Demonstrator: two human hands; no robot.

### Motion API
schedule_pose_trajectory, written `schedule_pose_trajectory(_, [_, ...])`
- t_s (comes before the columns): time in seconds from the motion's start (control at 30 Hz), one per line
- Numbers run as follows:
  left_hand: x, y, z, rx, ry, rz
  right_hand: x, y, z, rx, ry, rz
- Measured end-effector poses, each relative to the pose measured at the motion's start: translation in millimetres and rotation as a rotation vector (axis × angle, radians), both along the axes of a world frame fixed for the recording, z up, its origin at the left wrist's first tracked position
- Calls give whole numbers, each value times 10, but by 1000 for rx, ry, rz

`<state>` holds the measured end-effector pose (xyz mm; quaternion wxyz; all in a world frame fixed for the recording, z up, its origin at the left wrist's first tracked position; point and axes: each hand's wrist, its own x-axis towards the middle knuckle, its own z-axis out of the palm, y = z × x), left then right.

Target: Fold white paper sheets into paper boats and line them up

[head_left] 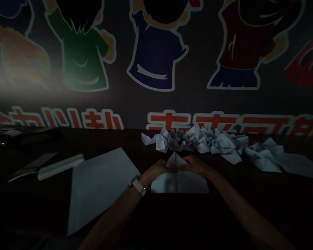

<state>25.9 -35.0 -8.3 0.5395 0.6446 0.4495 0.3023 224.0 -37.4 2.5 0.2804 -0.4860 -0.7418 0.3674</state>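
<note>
A partly folded white paper sheet (179,182) lies on the dark table in front of me, its top folded into a point. My left hand (156,171), with a watch on the wrist, presses on the left side of the fold with fingers curled. My right hand (198,166) presses on the right side of the fold in the same way. Both hands meet near the paper's pointed tip.
A pile of several folded paper pieces (198,140) lies along the table's far edge. A flat stack of white sheets (99,184) rests to my left, with a long pale strip (59,166) beyond it. A wall mural of cartoon figures (156,52) stands behind.
</note>
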Motion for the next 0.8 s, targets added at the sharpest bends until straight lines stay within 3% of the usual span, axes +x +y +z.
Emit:
schedule_pose_trajectory(0.17, [-4, -39, 20, -25, -31, -31, -24, -38, 19, 11, 10, 9])
schedule_pose_trajectory(0.3, [13, -71, 32, 56, -89, -112, -34, -83, 66, -56, 19, 24])
schedule_pose_trajectory(0.47, [59, -111, 66, 138, -35, -190, -79, -65, 99, -33, 200, -37])
schedule_pose_trajectory(0.63, [71, -137, 101, 150, 48, -155, -144, -28, 72, 9, 340, -131])
schedule_pose_trajectory(0.8, [67, -170, 151, 122, 6, -166, -155, -30, 77, -7, 353, -178])
